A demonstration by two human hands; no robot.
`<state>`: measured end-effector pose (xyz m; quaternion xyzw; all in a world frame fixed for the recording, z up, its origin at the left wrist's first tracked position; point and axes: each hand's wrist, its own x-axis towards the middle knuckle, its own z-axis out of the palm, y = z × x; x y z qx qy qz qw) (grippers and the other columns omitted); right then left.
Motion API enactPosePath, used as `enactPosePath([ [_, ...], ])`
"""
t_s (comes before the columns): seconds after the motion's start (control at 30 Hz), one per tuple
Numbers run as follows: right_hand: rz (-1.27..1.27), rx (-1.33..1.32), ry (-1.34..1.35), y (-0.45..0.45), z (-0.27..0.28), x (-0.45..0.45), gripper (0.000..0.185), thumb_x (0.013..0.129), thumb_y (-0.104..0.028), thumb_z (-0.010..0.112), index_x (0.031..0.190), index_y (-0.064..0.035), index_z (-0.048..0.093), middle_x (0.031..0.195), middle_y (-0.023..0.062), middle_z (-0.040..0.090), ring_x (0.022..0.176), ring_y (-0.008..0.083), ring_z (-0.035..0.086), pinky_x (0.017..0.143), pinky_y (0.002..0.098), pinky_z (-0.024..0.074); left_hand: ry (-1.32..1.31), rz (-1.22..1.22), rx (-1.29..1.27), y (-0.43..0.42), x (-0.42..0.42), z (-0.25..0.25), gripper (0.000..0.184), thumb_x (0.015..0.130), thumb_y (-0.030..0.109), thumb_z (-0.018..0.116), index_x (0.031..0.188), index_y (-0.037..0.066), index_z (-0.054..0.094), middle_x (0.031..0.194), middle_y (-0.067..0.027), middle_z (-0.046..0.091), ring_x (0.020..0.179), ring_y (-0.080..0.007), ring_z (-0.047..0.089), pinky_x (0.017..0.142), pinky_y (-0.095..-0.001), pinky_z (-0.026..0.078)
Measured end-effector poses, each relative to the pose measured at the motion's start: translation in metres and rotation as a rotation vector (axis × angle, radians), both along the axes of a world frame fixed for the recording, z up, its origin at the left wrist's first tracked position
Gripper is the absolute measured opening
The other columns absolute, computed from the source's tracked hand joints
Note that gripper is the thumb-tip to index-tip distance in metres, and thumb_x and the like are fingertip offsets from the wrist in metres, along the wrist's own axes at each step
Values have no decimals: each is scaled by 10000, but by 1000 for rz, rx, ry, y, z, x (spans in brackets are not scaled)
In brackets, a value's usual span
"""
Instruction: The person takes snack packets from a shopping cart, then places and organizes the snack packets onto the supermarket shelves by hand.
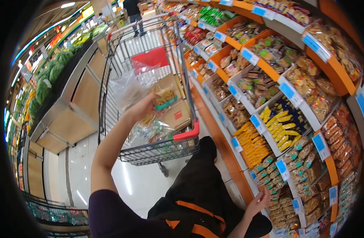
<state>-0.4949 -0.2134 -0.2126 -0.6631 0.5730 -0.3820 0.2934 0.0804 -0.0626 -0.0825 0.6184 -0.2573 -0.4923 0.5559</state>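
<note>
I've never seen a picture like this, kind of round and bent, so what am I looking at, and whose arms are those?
There's no machine here, just a person's bare hands. The single picture comes from a camera worn on that person's head, looking forward and down. The left hand holds a small packet with a teal label over a shopping cart. Inside the cart are clear plastic and brown cardboard. The right hand is beside wrapped food on the shelves; whether it holds anything is hard to tell.
</note>
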Motion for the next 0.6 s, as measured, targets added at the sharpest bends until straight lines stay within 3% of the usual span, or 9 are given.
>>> enactPosePath([
  [0.1, 81, -46, -69, 6, -10, 8, 282, 973, -25, 469, 1240, 34, 538, 1180, 195, 589, 1099, 264, 591, 818, 335, 507, 195, -25, -419, -13, -92, 64, 618, 917, 391, 441, 1421, 42, 358, 1209, -276, 564, 900, -308, 633, 753, -396, 559],
  [0.17, 170, 29, -203, 8, -4, 18, 289, 962, -26, 491, 1244, 22, 537, 1146, 181, 607, 1046, 254, 619, 815, 328, 507, 284, -50, -500, -23, -142, 68, 694, 875, 432, 476, 1430, 40, 335, 1217, -312, 542, 878, -354, 652, 727, -455, 577],
  [0.23, 199, 70, -280, 15, 14, 31, 310, 944, -23, 521, 1253, 4, 537, 1103, 154, 634, 954, 231, 657, 811, 317, 506, 442, -78, -513, -37, -190, 55, 744, 867, 479, 460, 1429, 12, 322, 1218, -321, 541, 848, -361, 654, 679, -444, 577],
  [0.27, 269, 155, -298, 19, 22, 31, 341, 945, -13, 529, 1285, 13, 518, 1202, 149, 595, 1067, 209, 609, 862, 313, 496, 481, -184, -529, -48, -209, 44, 684, 941, 510, 316, 1407, 11, 372, 1210, -289, 566, 840, -313, 646, 693, -403, 546],
  [0.37, 385, -70, -254, 26, 49, 32, 425, 916, 34, 513, 1337, -15, 479, 1175, 152, 615, 1001, 223, 646, 861, 320, 496, 655, -251, -407, -75, -281, 7, 696, 935, 520, 320, 1404, 10, 381, 1215, -286, 567, 845, -307, 633, 710, -379, 529],
  [0.43, 427, 73, -531, 35, 56, 26, 608, 896, 59, 550, 1446, -68, 324, 1292, 145, 547, 1101, 215, 590, 870, 311, 502, 745, -409, -297, -90, -329, -21, 705, 923, 522, 402, 1407, 10, 379, 1228, -252, 569, 974, -291, 624, 776, -387, 540],
  [0.53, 383, 283, -994, 50, 29, 19, 622, 969, -87, 526, 1496, -49, 198, 1426, 122, 405, 1267, 210, 431, 1002, 329, 404, 431, -298, -115, -94, -415, -33, 506, 956, 292, 466, 1375, 12, 419, 1268, -174, 556, 1045, -255, 606, 836, -362, 530],
  [0.57, 297, 248, -771, 48, 22, 10, 658, 970, -120, 541, 1504, -52, 163, 1443, 113, 362, 1281, 205, 407, 1005, 332, 403, 182, -377, -214, -92, -427, -67, 462, 920, 94, 542, 1356, 0, 424, 1305, -128, 526, 1090, -229, 592, 902, -362, 516],
  [0.6, 176, 305, -923, 52, 17, 4, 560, 974, -149, 546, 1457, -38, 284, 1339, 101, 462, 1221, 193, 459, 993, 335, 411, -229, -409, -333, -91, -447, -87, 554, 815, 4, 630, 1337, 34, 447, 1323, -149, 506, 1134, -288, 556, 954, -422, 466],
])
